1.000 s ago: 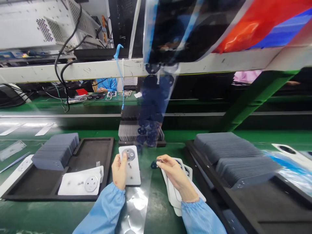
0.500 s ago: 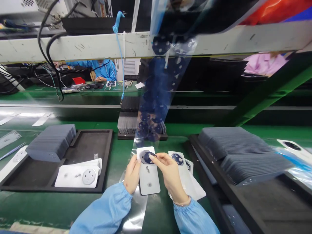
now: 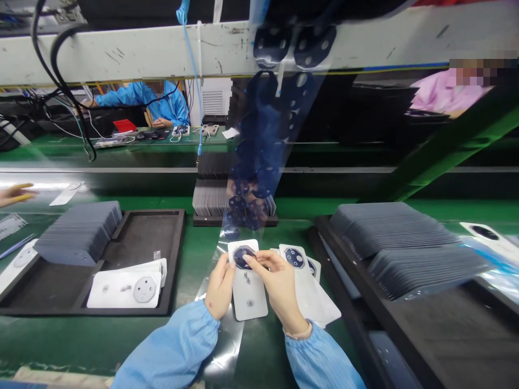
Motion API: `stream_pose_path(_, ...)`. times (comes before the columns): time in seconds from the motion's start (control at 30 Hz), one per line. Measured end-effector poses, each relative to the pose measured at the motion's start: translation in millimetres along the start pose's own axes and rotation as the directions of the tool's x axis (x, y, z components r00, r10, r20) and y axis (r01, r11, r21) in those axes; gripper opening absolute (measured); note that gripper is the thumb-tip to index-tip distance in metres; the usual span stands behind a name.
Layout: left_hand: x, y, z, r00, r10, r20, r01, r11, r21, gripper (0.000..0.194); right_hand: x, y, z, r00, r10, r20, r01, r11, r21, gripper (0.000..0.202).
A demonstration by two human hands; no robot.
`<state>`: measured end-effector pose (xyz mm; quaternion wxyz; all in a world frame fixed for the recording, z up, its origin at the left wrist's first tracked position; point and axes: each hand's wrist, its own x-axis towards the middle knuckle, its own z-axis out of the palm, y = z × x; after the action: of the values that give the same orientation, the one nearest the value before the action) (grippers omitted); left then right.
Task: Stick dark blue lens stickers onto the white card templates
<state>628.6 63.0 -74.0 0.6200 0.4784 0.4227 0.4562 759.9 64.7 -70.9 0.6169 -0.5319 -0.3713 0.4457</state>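
Note:
A white phone back panel (image 3: 250, 300) stands upright in front of me, its small printed marks facing up. My left hand (image 3: 219, 285) grips it by the left edge near the top. Over the panel's round camera area lies a dark blue camera sticker (image 3: 243, 256) with light holes. My right hand (image 3: 279, 281) has its thumb on that sticker and its fingers curled at the right edge, partly hiding it. Just right of this hand, several white panels (image 3: 310, 292) overlap on the green bench, the top one bearing a dark sticker (image 3: 294, 257).
A clear strip of dark stickers (image 3: 259, 129) hangs from the shelf beam (image 3: 133, 51) down to the bench. Black trays with grey sheets stand left (image 3: 178, 237), right (image 3: 365, 281) and behind (image 3: 203, 220). A co-worker's hand (image 3: 16, 194) reaches in at far left.
The sticker now lies squarely over the camera area, where before it was offset to the right. My view has tilted slightly down. Another person's hand has appeared at the left.

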Motion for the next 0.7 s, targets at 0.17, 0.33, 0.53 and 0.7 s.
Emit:
stream_pose_path(0.17,0.5,-1.5,0.2,1.000,-0.015,-0.018,0.015,1.000,-0.003,0.043,-0.5,3.3,0.9,1.000,-0.007,-0.012,0.007,1.000,-0.010,0.027)
stream_pose_path(0.33,0.5,-0.8,0.0,1.000,-0.010,-0.022,0.010,1.000,-0.013,0.043,-0.6,4.3,0.7,0.999,-0.027,-0.028,0.027,1.000,-0.016,0.028)
stream_pose_path(0.53,0.1,1.6,1.7,1.000,-0.007,-0.012,0.006,1.000,-0.027,0.043,-1.0,4.0,0.6,0.999,-0.026,-0.028,0.025,1.000,-0.017,0.028)
stream_pose_path(0.7,0.8,-2.2,-0.5,1.000,0.009,-0.023,-0.008,1.000,0.012,0.042,-0.9,4.2,0.6,1.000,-0.017,-0.024,0.017,1.000,-0.021,0.028)
